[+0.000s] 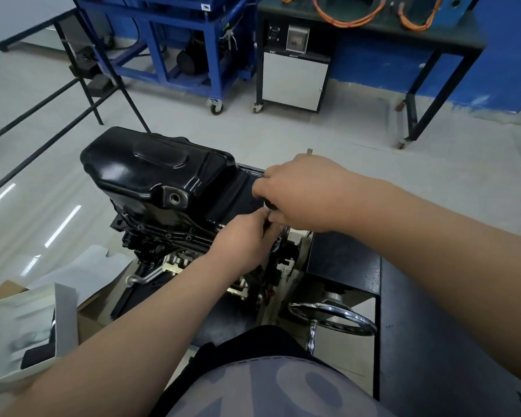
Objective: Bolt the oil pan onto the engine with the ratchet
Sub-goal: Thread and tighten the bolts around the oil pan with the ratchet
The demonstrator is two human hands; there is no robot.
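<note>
Head view, one entry.

Oil pan [151, 173], glossy black pressed steel: sits uppermost on the dark engine [163, 236], flange down. Its long axis runs diagonally from far left to near right. The deep sump is at the far-left end, the shallow end lies under the hands, and the round drain hole [175, 198] faces the camera.

Ratchet [309, 151], grey metal: over the pan's near-right edge and mostly hidden. The handle tip shows beyond the knuckles, pointing away from the person.

Right hand [307, 191]: knuckles up, fingers curled round the ratchet handle.

Left hand [244, 239]: just below the right and touching it, fingertips pinching the ratchet's lower end. The bolt itself is covered.

Surroundings:
- chrome handwheel [333, 319] with crank handle, near right on the black stand [343, 263]
- white tray in a cardboard box [27, 320], near left
- blue steel cart on castors [175, 40], far side
- grey cabinet [295, 76] beside the cart
- orange cables [346, 13] on the dark bench above
</note>
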